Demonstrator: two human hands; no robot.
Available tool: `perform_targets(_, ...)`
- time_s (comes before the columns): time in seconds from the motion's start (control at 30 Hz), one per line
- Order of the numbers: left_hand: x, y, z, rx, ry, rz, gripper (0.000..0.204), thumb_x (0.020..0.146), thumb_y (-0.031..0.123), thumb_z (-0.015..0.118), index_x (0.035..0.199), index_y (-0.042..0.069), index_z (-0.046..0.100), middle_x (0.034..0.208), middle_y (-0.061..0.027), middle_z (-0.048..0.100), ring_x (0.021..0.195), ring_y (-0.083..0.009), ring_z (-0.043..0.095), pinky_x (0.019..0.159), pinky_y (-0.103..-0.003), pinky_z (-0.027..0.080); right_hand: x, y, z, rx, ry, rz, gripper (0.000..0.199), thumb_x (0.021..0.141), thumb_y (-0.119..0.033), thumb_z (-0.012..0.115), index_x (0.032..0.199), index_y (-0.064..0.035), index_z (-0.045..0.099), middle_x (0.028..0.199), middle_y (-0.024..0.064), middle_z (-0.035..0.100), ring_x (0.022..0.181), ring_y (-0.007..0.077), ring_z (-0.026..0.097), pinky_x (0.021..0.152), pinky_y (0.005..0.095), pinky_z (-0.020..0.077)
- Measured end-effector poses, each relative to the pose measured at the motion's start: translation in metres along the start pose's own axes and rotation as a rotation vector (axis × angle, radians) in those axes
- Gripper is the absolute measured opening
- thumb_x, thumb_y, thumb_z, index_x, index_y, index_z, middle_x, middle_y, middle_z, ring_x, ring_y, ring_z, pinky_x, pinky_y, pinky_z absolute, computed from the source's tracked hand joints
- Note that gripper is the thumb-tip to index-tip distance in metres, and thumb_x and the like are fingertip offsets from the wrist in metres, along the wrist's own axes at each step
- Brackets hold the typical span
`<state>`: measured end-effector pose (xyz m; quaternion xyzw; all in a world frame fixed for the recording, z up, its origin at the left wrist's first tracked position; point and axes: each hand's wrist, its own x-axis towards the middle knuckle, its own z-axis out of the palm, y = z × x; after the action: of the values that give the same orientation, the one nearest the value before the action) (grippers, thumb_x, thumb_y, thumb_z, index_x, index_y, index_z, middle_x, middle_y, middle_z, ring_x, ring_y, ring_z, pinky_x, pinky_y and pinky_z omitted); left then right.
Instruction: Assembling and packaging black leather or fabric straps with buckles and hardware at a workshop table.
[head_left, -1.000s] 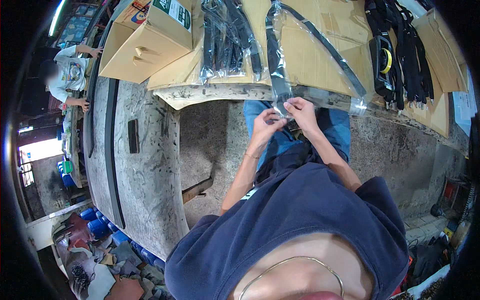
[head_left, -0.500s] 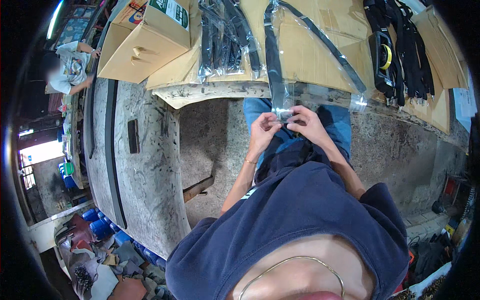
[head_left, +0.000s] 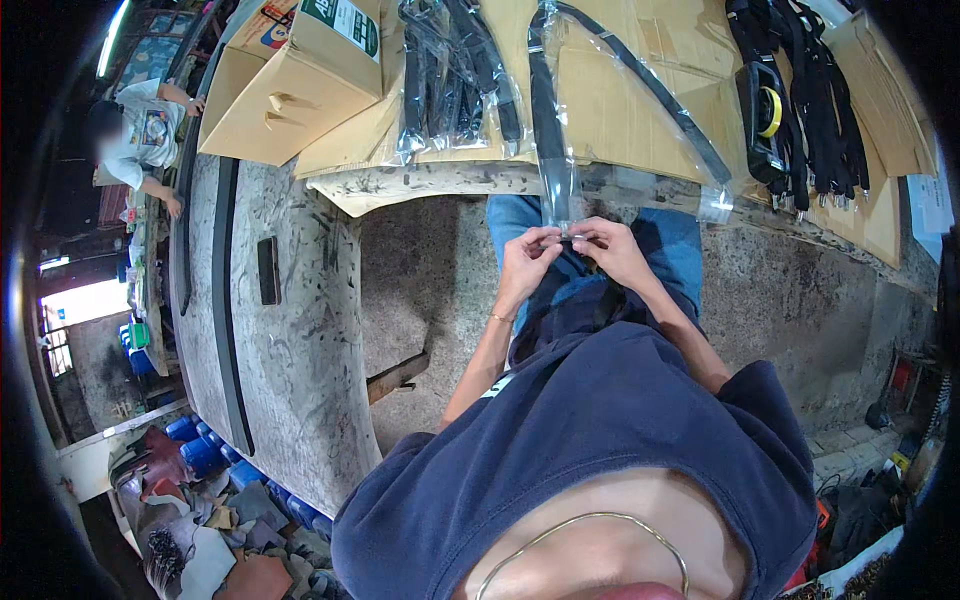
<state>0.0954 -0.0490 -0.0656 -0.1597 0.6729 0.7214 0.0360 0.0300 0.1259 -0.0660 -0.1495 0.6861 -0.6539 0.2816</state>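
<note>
A black strap (head_left: 546,110) lies in a long clear plastic sleeve (head_left: 562,190) that runs off the near edge of the cardboard-covered table. My left hand (head_left: 530,262) pinches the lower end of this sleeve. Close beside it, my right hand (head_left: 612,250) pinches the same end, its fingertips almost meeting the left ones. A second sleeved strap (head_left: 660,90) slants away to the right, joined or crossing at the top. To the left lies a pile of sleeved black straps (head_left: 455,85).
A tape dispenser (head_left: 763,125) with yellow tape stands right, near bare black straps (head_left: 825,110). An open cardboard box (head_left: 300,90) sits at the left. A dark phone-like slab (head_left: 268,270) rests on the grey side table (head_left: 300,380). Another person (head_left: 145,135) works far left.
Both my hands have drawn slightly closer together at the sleeve's end, which looks more gathered or folded. The person at far left has moved their arms.
</note>
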Motion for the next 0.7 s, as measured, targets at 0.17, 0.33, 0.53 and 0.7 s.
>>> perform_targets(0.17, -0.003, 0.004, 0.005, 0.093, 0.051, 0.061, 0.020, 0.079, -0.005, 0.066, 0.100, -0.004, 0.065, 0.089, -0.0043, 0.065, 0.080, -0.0089, 0.060, 0.074, -0.022, 0.049, -0.001, 0.004, -0.004, 0.066, 0.000, 0.043, 0.019, 0.084, 0.002, 0.060, 0.102, 0.0062, 0.063, 0.094, 0.0098, 0.068, 0.085, 0.0139, 0.064, 0.079, 0.0253, 0.0507)
perform_targets(0.33, 0.000, 0.004, 0.003, 0.132, 0.104, 0.049, 0.011, 0.080, -0.002, 0.065, 0.091, -0.004, 0.067, 0.086, -0.0047, 0.064, 0.076, -0.0083, 0.059, 0.071, -0.022, 0.048, -0.003, -0.007, -0.001, -0.147, 0.075, 0.009, 0.018, 0.082, -0.002, 0.064, 0.097, 0.0059, 0.067, 0.085, 0.0103, 0.070, 0.079, 0.0124, 0.065, 0.074, 0.0239, 0.0509)
perform_targets(0.53, 0.000, -0.005, 0.002, 0.039, 0.103, 0.075, 0.010, 0.084, 0.001, 0.063, 0.090, -0.006, 0.067, 0.086, -0.0061, 0.066, 0.077, -0.0084, 0.059, 0.070, -0.021, 0.048, -0.001, 0.006, 0.001, -0.163, 0.102, 0.039, 0.015, 0.083, -0.004, 0.065, 0.094, 0.0057, 0.067, 0.085, 0.0084, 0.070, 0.079, 0.0118, 0.065, 0.074, 0.0238, 0.0503)
perform_targets(0.7, 0.004, -0.010, -0.002, 0.012, 0.101, -0.008, 0.016, 0.085, 0.001, 0.063, 0.099, -0.005, 0.061, 0.087, -0.0086, 0.066, 0.079, -0.0095, 0.061, 0.070, -0.022, 0.049, 0.006, 0.011, 0.006, 0.010, 0.117, -0.035, 0.018, 0.084, -0.012, 0.067, 0.093, 0.0030, 0.068, 0.090, 0.0087, 0.070, 0.083, 0.0129, 0.064, 0.077, 0.0257, 0.0491)
